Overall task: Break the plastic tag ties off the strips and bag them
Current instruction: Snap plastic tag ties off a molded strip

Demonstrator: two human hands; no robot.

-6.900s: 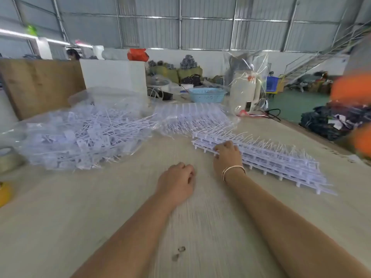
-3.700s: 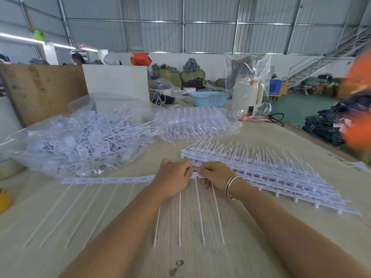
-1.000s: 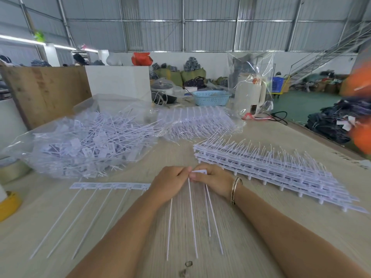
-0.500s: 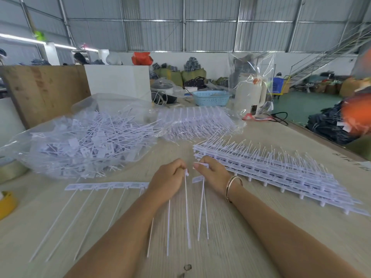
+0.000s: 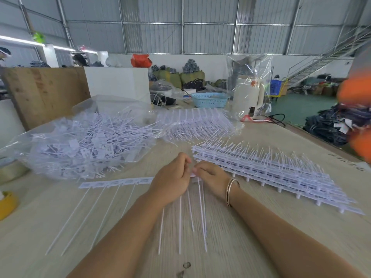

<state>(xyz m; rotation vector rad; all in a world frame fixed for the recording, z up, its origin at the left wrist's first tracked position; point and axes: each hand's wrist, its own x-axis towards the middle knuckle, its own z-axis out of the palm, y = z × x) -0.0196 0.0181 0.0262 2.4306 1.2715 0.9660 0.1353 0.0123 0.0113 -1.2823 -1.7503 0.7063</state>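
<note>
- Left hand point(image 5: 170, 183) and right hand point(image 5: 210, 175) meet knuckle to knuckle at mid-counter. Fingers of both are curled and pinching the white heads of tag ties point(image 5: 200, 207). The exact contact points are hidden behind the knuckles.
- Several thin tails hang out from under the two hands toward the near edge, lying on the counter point(image 5: 261, 247). I can't tell how many each hand holds.
- A partial strip point(image 5: 116, 182) lies just left of the left hand, its heads in a row and four tails pointing near-left. Its right end runs under the left hand, and I can't tell whether it is still joined there.
- Step, as I read it: mid snap-off, separating ties one head at a time. Bagging of this batch is not started.
- Stack of whole strips point(image 5: 271, 171) sits right of the right hand, so plenty is left to do.
- An open clear bag point(image 5: 86, 145) of loose ties sits far-left. A second clear pack of strips point(image 5: 198, 125) sits beyond the hands.
- Next move probably needs a twist or bend at the joint between heads, then a reach left for the partial strip, or a gather of the loose ties into the bag.
- Risk: the loose tails could scatter when lifted.
</note>
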